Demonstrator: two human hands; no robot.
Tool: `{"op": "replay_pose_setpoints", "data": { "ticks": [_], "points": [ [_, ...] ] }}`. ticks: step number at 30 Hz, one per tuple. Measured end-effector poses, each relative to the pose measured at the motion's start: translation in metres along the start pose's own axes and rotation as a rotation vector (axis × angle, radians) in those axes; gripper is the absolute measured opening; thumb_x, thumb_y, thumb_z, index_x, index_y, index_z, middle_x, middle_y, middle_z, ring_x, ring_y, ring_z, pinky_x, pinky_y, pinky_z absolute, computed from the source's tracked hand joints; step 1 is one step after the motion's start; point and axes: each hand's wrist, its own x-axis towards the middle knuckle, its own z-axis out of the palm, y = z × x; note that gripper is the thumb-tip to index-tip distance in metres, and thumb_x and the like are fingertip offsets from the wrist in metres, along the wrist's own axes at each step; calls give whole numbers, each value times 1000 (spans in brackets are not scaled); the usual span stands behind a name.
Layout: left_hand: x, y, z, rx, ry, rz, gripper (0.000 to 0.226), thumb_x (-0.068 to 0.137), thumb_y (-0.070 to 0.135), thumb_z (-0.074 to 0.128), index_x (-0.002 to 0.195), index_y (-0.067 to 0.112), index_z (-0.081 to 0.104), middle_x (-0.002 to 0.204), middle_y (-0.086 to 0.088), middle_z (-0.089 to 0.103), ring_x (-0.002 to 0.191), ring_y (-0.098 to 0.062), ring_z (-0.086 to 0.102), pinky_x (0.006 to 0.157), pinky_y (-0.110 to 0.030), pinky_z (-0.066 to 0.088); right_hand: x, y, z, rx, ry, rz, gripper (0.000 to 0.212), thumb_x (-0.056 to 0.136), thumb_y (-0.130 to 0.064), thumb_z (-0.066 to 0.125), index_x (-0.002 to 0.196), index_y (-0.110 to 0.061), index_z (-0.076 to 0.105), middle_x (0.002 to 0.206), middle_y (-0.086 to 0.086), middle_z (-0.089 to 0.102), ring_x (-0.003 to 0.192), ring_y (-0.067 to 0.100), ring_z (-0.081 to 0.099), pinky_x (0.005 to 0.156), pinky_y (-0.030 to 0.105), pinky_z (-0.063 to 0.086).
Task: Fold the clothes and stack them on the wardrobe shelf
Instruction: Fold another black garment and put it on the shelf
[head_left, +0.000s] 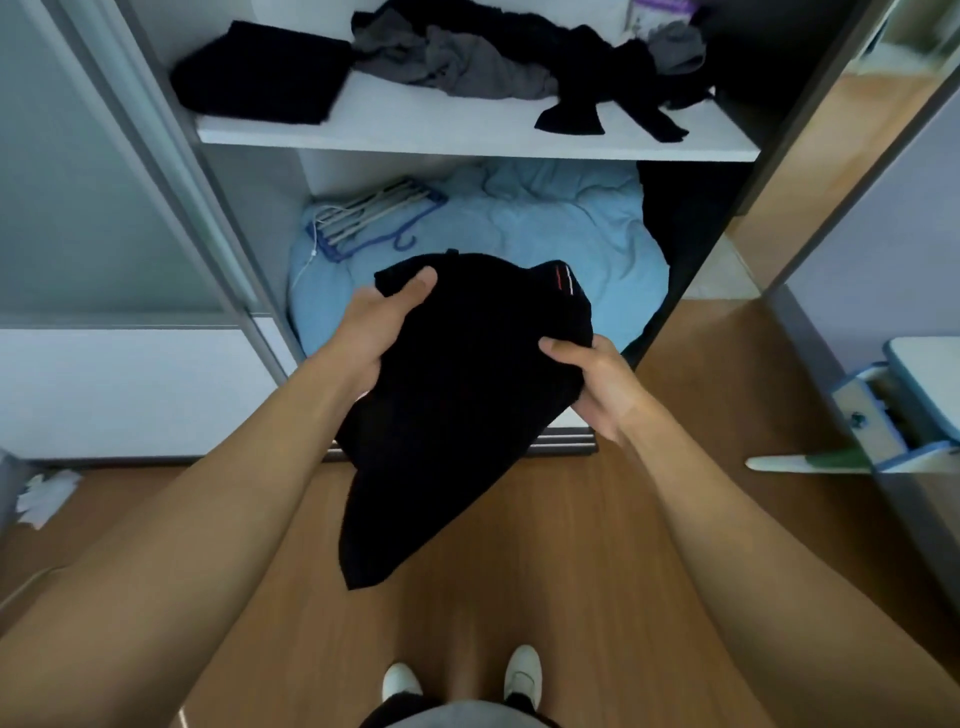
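Black cloth fills the middle of the view: a black garment (462, 374), partly folded, is held in the air in front of the wardrobe, above the wooden floor (571, 519) and well below the upper shelf. The left hand (379, 332) grips its far left corner, with the thumb on top and the fingers hidden under the cloth. The right hand (592, 379) grips the right edge in the same way, thumb on top and the other fingers under. A long corner of the garment hangs down loose toward the floor, so in my judgement the fold is not finished yet.

On the wardrobe shelf (467, 137), at the far left, lies one folded black piece (265, 73). To the right of it is a loose pile of grey and black clothes (493, 67), and one black end of it hangs over the near edge of the shelf. Below the shelf lies a light blue duvet (519, 228) with a hanger (374, 218) on it.

What can go wrong: only two edges are held, so when the garment goes up, the hanging corner can open the fold. If it is put down with this corner loose, the stack becomes uneven and can slide. The hands can also catch the black end at the shelf edge and pull the pile down.
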Motion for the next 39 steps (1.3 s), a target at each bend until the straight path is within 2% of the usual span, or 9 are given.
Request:
{"op": "replay_pose_setpoints", "data": {
  "ticks": [4,11,14,17,20,23,31,35,39],
  "points": [
    [-4,-7,-34,-278,-171,-157,62,88,70,54,124,23,71,126,-5,71,115,-21,68,88,-32,57,-2,-10,19,126,-81,2,35,93,-4,60,127,1,62,122,18,66,116,33,61,111,44,43],
    [-17,-39,-50,-586,-277,-112,50,101,48,45,145,24,47,142,0,57,130,-21,56,97,-34,49,-7,-20,17,173,-139,145,57,86,-6,57,142,2,49,136,20,53,125,35,51,118,48,33],
    [-19,-48,-47,-531,-339,-156,60,100,59,38,144,21,52,144,-4,57,130,-22,56,97,-34,51,-8,-23,15,219,-104,169,49,85,-7,54,134,-2,57,121,14,62,113,31,58,109,45,42],
    [-22,-80,-40,-358,-355,-259,66,93,69,38,147,32,48,148,1,53,136,-22,50,108,-45,43,-10,-27,17,254,-94,161,52,80,-6,54,131,-4,58,124,14,58,115,31,56,114,49,37],
    [-33,-93,-27,-330,-372,-285,45,82,59,63,120,37,72,129,4,68,118,-16,65,92,-36,56,-11,-34,14,240,-114,173,48,79,-11,59,127,-4,62,124,15,61,115,30,59,111,47,41],
    [-29,-77,-13,-352,-257,-203,19,84,31,74,100,23,79,102,-2,77,91,-15,74,71,-28,59,-9,-43,0,128,-123,245,47,84,-20,63,129,-5,64,128,14,65,114,28,64,104,42,50],
    [-22,-36,30,-343,-163,-216,13,93,15,65,102,7,71,81,-7,74,69,-17,73,58,-26,57,-21,11,-46,374,-67,169,63,93,-56,58,142,-16,55,145,12,56,133,31,54,109,47,41],
    [-19,-25,31,-307,-98,-307,16,97,17,59,92,8,70,71,-5,74,61,-17,72,53,-25,56,-34,51,-23,227,-96,171,66,82,-38,76,140,-15,56,139,9,61,128,25,58,109,43,46],
    [-15,-25,-2,-228,-99,-340,32,100,30,55,82,13,75,74,-4,74,62,-16,72,55,-24,57,-34,42,4,198,-56,65,48,92,-24,67,138,-11,57,134,11,65,125,26,61,111,46,43]
  ]
}}
